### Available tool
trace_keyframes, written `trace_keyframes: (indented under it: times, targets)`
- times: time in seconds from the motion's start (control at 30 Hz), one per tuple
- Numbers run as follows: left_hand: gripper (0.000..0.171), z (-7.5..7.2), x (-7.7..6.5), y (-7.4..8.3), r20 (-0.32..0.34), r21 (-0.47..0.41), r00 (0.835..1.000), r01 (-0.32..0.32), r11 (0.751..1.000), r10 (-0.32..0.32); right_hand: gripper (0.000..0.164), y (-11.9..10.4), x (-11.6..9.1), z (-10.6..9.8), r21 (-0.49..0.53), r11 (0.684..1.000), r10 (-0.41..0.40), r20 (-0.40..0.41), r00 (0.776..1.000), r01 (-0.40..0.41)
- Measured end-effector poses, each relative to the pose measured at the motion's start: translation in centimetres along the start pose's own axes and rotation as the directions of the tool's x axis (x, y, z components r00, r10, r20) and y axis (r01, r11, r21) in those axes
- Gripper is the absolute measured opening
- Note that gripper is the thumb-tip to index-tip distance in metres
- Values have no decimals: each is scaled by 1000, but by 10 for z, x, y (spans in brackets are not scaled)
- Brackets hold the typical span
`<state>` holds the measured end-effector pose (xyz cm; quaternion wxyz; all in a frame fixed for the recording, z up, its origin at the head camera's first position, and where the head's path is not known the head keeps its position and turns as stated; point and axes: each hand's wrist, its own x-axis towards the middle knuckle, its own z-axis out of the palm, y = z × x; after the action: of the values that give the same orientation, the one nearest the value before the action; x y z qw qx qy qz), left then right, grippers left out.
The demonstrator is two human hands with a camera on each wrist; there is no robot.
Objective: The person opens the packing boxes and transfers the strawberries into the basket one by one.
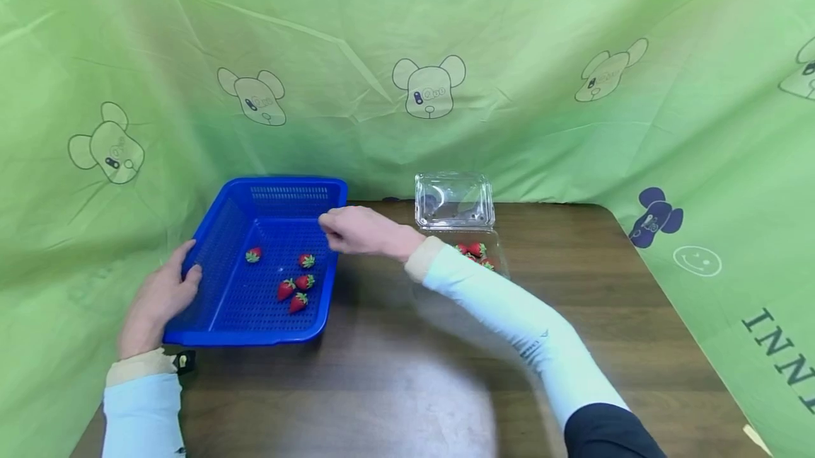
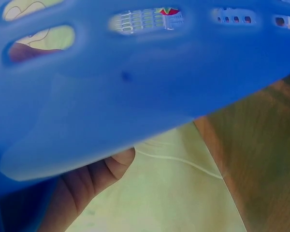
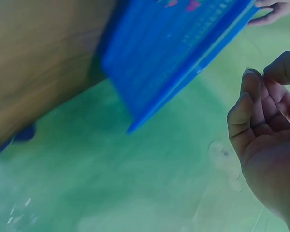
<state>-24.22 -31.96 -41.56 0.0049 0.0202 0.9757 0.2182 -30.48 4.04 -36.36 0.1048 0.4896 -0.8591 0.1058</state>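
A blue plastic basket (image 1: pixel 255 336) with slotted walls stands on the left of the table, several strawberries (image 1: pixel 298 303) loose on its floor. Its left rim is gripped by my left hand (image 1: pixel 159 299), thumb on the inner side; in the left wrist view the fingers (image 2: pixel 108 171) show below the blue wall. Over the basket's right rim is my right hand (image 1: pixel 366 231), fingers curled. The right wrist view shows nothing between those fingers (image 3: pixel 240 113) and the thumb. Right of the basket, a clear plastic box (image 1: pixel 501 249) with its lid (image 1: pixel 455 201) raised holds more strawberries (image 1: pixel 477 249), partly hidden by my right forearm.
The brown wooden table (image 1: pixel 356 401) runs up to a green cloth (image 1: pixel 331 146) that hangs behind and at both sides. The basket's left and back walls stand close to this cloth. My right arm crosses the table in front of the clear box.
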Motion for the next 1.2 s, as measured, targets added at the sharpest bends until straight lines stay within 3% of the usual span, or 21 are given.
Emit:
trace_keyframes:
  times: [0.33,0.53,0.7,0.83,0.93,1.03,1.2]
  targets:
    - [60,-2,-2,0,-9,-5,1000,9,1000,-9,15,43,-61,-18,-67,991,118,-5,993,-118]
    - [60,-2,-2,1,-1,3,1000,14,1000,-14,15,65,-99,-21,-77,970,232,29,972,-229]
    - [60,-3,-3,5,5,-8,1000,18,1000,-18,3,82,-126,-17,-164,926,360,115,926,-339]
    - [60,-4,-3,5,9,-10,1000,18,1000,-18,24,90,-144,-13,-261,880,453,206,868,-397]
    - [60,-4,-3,5,9,-4,1000,19,1000,-19,20,93,-155,-9,-328,853,491,248,835,-405]
    - [60,-3,-2,5,9,2,1000,17,1000,-17,8,96,-162,-5,-363,836,514,260,817,-411]
    - [61,-2,-3,4,21,-10,999,25,1000,-24,15,95,-168,3,-364,828,534,281,797,-426]
